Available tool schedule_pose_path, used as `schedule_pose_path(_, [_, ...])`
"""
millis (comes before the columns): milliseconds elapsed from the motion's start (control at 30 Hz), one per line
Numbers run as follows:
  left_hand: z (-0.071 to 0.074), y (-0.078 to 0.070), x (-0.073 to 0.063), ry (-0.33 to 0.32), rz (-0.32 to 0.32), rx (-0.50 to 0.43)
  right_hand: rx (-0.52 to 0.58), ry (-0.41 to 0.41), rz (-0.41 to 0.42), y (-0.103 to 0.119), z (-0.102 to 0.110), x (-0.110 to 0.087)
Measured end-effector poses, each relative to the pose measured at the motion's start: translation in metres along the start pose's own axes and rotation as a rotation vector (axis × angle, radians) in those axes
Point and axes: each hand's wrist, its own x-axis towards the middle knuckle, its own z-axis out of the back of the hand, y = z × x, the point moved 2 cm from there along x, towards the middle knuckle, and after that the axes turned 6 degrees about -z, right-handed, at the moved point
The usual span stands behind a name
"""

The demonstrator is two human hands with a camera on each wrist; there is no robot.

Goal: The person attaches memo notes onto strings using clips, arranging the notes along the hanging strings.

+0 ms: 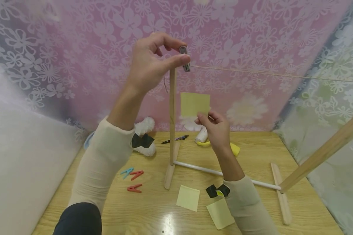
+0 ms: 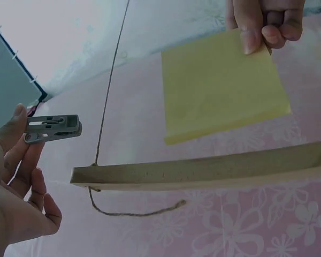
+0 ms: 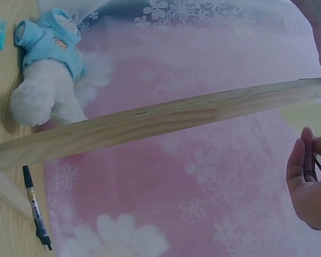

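High beside the top of the left wooden post (image 1: pixel 172 114), my left hand (image 1: pixel 150 62) pinches a grey clothespin (image 1: pixel 184 58) between thumb and fingertips. In the left wrist view the clothespin (image 2: pixel 53 127) is apart from the twine (image 2: pixel 109 80), which is tied at the post's end. Lower and to the right, my right hand (image 1: pixel 219 130) pinches a yellow sticky note (image 1: pixel 195 103) by its lower right corner. The note hangs in the air below the twine, touching neither it nor the post. In the right wrist view the right hand (image 3: pixel 313 187) hides most of its grip.
Two more sticky notes (image 1: pixel 188 198) lie on the table (image 1: pixel 153 212). Blue and red clothespins (image 1: pixel 136 175) lie at left. Behind are a pen (image 1: pixel 175 139), a white stuffed toy (image 3: pixel 40 91) and a white roll (image 1: pixel 202 134). A white rod (image 1: pixel 198 167) joins the posts low down.
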Motion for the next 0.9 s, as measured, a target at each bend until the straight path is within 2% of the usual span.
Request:
schedule_pose_path(33, [-0.002, 0.0, 0.003, 0.0, -0.014, -0.003, 0.011, 0.003, 0.005, 0.002, -0.002, 0.001])
schedule_pose_path(233, [-0.01, 0.0, 0.015, 0.013, 0.02, -0.014, 0.055, -0.002, 0.041, 0.011, -0.009, 0.008])
schedule_pose_path(300, [-0.011, 0.0, 0.018, 0.016, 0.013, -0.023, 0.053, -0.008, 0.042, 0.014, -0.01, 0.01])
schedule_pose_path(567, [-0.018, 0.004, 0.022, 0.026, -0.117, -0.046, 0.106, 0.015, 0.092, 0.026, -0.014, 0.02])
schedule_pose_path(633, [-0.019, 0.006, 0.023, 0.035, -0.121, -0.049, 0.123, 0.023, 0.095, 0.027, -0.014, 0.022])
schedule_pose_path(833, [-0.023, 0.009, 0.023, 0.065, -0.025, 0.005, 0.133, 0.027, 0.088, 0.03, -0.016, 0.027])
schedule_pose_path(900, [-0.023, 0.011, 0.023, 0.075, -0.012, 0.014, 0.137, 0.026, 0.088, 0.032, -0.017, 0.027])
